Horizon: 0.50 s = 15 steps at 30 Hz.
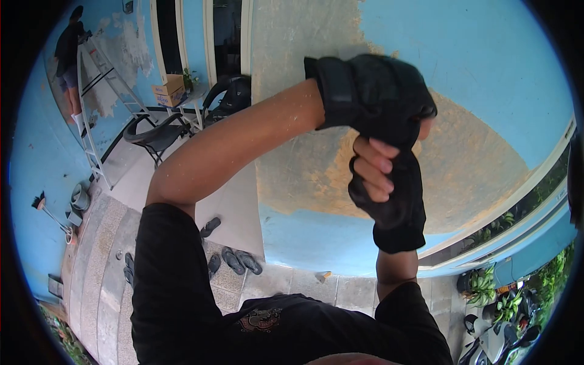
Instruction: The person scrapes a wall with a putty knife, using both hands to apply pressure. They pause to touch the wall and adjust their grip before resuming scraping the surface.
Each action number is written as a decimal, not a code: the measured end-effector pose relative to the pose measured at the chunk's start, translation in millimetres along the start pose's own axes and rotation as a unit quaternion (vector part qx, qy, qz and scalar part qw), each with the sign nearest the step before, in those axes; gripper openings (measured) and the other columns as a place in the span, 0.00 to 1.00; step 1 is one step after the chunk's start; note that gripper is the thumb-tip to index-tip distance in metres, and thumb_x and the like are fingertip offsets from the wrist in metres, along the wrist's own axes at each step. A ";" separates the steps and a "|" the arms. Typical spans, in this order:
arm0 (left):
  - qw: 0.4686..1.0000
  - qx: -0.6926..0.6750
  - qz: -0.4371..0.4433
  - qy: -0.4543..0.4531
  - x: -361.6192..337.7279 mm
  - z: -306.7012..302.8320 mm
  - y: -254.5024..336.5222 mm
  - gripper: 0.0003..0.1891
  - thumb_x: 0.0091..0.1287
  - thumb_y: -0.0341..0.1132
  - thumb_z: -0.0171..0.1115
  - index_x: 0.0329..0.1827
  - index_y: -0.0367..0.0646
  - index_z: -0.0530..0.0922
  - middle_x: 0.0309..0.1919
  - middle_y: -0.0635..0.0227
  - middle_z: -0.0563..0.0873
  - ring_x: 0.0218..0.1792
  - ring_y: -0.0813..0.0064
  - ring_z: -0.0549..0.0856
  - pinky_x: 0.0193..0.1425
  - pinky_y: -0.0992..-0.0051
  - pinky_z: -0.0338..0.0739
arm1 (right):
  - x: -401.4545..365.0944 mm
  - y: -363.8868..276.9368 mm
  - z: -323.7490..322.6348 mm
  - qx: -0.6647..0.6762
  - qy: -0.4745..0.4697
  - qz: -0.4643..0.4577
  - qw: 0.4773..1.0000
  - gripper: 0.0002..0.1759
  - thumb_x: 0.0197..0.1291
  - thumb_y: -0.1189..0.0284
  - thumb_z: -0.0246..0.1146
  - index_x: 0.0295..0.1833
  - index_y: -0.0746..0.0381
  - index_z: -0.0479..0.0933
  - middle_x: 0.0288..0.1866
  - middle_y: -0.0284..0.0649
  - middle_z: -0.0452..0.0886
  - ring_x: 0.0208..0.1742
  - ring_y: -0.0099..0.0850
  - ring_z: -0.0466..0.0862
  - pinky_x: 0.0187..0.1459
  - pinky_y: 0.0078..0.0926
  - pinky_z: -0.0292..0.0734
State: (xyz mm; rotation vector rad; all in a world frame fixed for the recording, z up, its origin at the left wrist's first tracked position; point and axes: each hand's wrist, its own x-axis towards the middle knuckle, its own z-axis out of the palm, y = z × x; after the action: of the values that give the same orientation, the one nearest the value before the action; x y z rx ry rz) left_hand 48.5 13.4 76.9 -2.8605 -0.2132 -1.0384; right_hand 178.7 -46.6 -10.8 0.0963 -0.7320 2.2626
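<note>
Both my hands wear black fingerless gloves and meet in front of a wall with blue paint around a bare grey-brown patch. My left hand is uppermost, bent at the wrist, with its fingers closed and mostly hidden behind the glove. Just beneath it, my right hand is closed too, its bare fingertips curled in towards the palm. The two hands touch or overlap. Whatever they grip, if anything, is hidden.
At far left a person stands on a ladder by a peeling wall. Near it are a black chair, a cardboard box and a backpack. Sandals lie on the paving; plants and a motorbike stand at right.
</note>
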 end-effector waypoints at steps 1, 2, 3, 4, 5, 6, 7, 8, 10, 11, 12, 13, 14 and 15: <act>0.999 0.029 0.025 0.024 -1.7 2.1 0.9 0.06 0.51 0.34 0.60 0.18 0.48 0.75 0.14 0.71 0.76 0.16 0.76 0.75 0.25 0.72 0.70 | -2.0 0.1 -1.1 -0.014 0.005 0.004 1.000 0.17 0.76 0.72 0.48 0.29 0.58 0.63 0.23 0.30 0.66 0.16 0.20 0.65 0.14 0.18 0.61; 0.999 0.030 0.027 0.024 0.2 -0.3 -2.3 0.06 0.51 0.34 0.60 0.18 0.48 0.75 0.14 0.71 0.76 0.16 0.76 0.75 0.25 0.72 0.70 | -2.8 -0.4 -1.7 -0.029 0.012 0.009 0.999 0.17 0.76 0.74 0.49 0.28 0.57 0.63 0.22 0.29 0.64 0.15 0.19 0.63 0.13 0.17 0.59; 1.000 -0.012 -0.004 -0.002 3.3 -5.3 -1.5 0.06 0.51 0.33 0.61 0.18 0.48 0.75 0.13 0.71 0.76 0.16 0.76 0.75 0.24 0.72 0.70 | -0.8 -1.6 -0.1 -0.028 0.015 0.008 0.999 0.17 0.76 0.74 0.49 0.28 0.57 0.63 0.22 0.29 0.64 0.15 0.19 0.63 0.13 0.17 0.59; 0.998 -0.052 -0.033 -0.029 6.7 -10.0 -3.5 0.07 0.52 0.33 0.61 0.18 0.48 0.74 0.13 0.71 0.76 0.16 0.77 0.75 0.24 0.73 0.69 | 6.2 -5.3 4.0 -0.013 0.004 0.005 1.000 0.17 0.76 0.74 0.49 0.28 0.57 0.63 0.22 0.29 0.65 0.15 0.19 0.63 0.13 0.17 0.59; 0.998 -0.065 0.004 0.005 8.0 -4.2 -13.7 0.07 0.53 0.33 0.60 0.17 0.48 0.75 0.13 0.71 0.76 0.16 0.76 0.75 0.24 0.72 0.69 | 8.6 -8.2 6.9 0.001 -0.006 0.001 1.000 0.17 0.76 0.74 0.49 0.28 0.57 0.63 0.23 0.29 0.65 0.15 0.19 0.63 0.13 0.17 0.59; 0.998 -0.068 0.006 0.006 8.0 -2.4 -8.8 0.07 0.53 0.33 0.60 0.17 0.48 0.75 0.13 0.71 0.76 0.16 0.76 0.75 0.24 0.72 0.69 | 4.4 -8.1 7.8 0.000 -0.003 0.000 1.000 0.17 0.76 0.74 0.49 0.28 0.57 0.63 0.23 0.29 0.65 0.15 0.19 0.63 0.13 0.17 0.59; 1.000 -0.020 -0.011 0.020 5.8 0.0 -2.9 0.08 0.54 0.33 0.60 0.17 0.48 0.75 0.12 0.71 0.75 0.15 0.76 0.74 0.24 0.72 0.69 | -0.6 -6.1 8.0 -0.002 0.001 0.012 1.000 0.17 0.76 0.74 0.49 0.28 0.57 0.63 0.23 0.29 0.65 0.15 0.19 0.63 0.12 0.17 0.59; 0.999 0.028 -0.029 0.034 4.0 0.8 2.0 0.09 0.54 0.33 0.59 0.17 0.48 0.74 0.12 0.71 0.75 0.15 0.76 0.74 0.23 0.72 0.69 | -4.1 -4.4 8.0 -0.004 0.007 0.025 1.000 0.17 0.75 0.74 0.49 0.28 0.57 0.63 0.23 0.29 0.65 0.15 0.19 0.63 0.12 0.16 0.59; 0.999 0.019 -0.015 0.030 6.8 -5.2 -1.0 0.09 0.55 0.33 0.59 0.17 0.47 0.74 0.12 0.70 0.75 0.15 0.75 0.74 0.24 0.71 0.69 | 1.0 -9.2 9.9 -0.004 0.003 0.022 1.000 0.17 0.75 0.74 0.49 0.28 0.57 0.63 0.23 0.29 0.65 0.15 0.18 0.63 0.12 0.16 0.59; 1.000 0.003 -0.006 0.027 7.5 -4.7 -1.3 0.10 0.56 0.33 0.59 0.17 0.46 0.74 0.12 0.69 0.75 0.15 0.75 0.73 0.24 0.70 0.69 | 0.6 -10.6 10.2 0.000 0.008 0.019 1.000 0.17 0.75 0.74 0.50 0.28 0.57 0.63 0.23 0.29 0.65 0.15 0.18 0.63 0.12 0.16 0.59; 1.000 0.002 -0.006 0.028 8.9 -8.4 0.0 0.10 0.56 0.33 0.59 0.17 0.46 0.74 0.12 0.69 0.75 0.15 0.75 0.73 0.24 0.70 0.69 | 2.6 -11.6 11.4 0.000 0.009 0.018 1.000 0.17 0.75 0.74 0.50 0.28 0.57 0.63 0.23 0.29 0.65 0.15 0.18 0.63 0.12 0.16 0.59; 0.999 -0.008 -0.039 -0.002 10.2 -12.9 1.2 0.10 0.56 0.34 0.59 0.17 0.46 0.74 0.12 0.69 0.75 0.15 0.74 0.73 0.24 0.69 0.69 | 4.5 -11.9 13.6 -0.011 0.007 0.014 1.000 0.17 0.75 0.73 0.50 0.28 0.57 0.63 0.23 0.29 0.65 0.15 0.18 0.64 0.12 0.16 0.59; 0.997 -0.015 -0.070 -0.031 11.9 -16.9 2.6 0.09 0.56 0.34 0.60 0.18 0.45 0.75 0.12 0.68 0.75 0.15 0.74 0.73 0.24 0.69 0.69 | 6.1 -13.1 15.6 -0.024 0.003 0.012 1.000 0.17 0.75 0.73 0.50 0.28 0.57 0.63 0.23 0.29 0.65 0.15 0.18 0.64 0.12 0.17 0.59; 0.997 -0.017 -0.071 -0.031 10.7 -10.9 0.8 0.09 0.56 0.34 0.60 0.18 0.45 0.75 0.12 0.68 0.75 0.15 0.74 0.73 0.24 0.69 0.69 | 2.5 -10.6 15.5 -0.021 0.003 0.017 1.000 0.16 0.75 0.74 0.50 0.29 0.57 0.63 0.22 0.29 0.65 0.15 0.19 0.64 0.12 0.17 0.59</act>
State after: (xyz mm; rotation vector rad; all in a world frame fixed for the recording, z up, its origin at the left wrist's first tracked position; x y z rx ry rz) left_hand 49.9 12.2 92.1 -2.9478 -0.4125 -0.9841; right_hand 181.8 -47.2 7.8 0.0567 -0.7822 2.2770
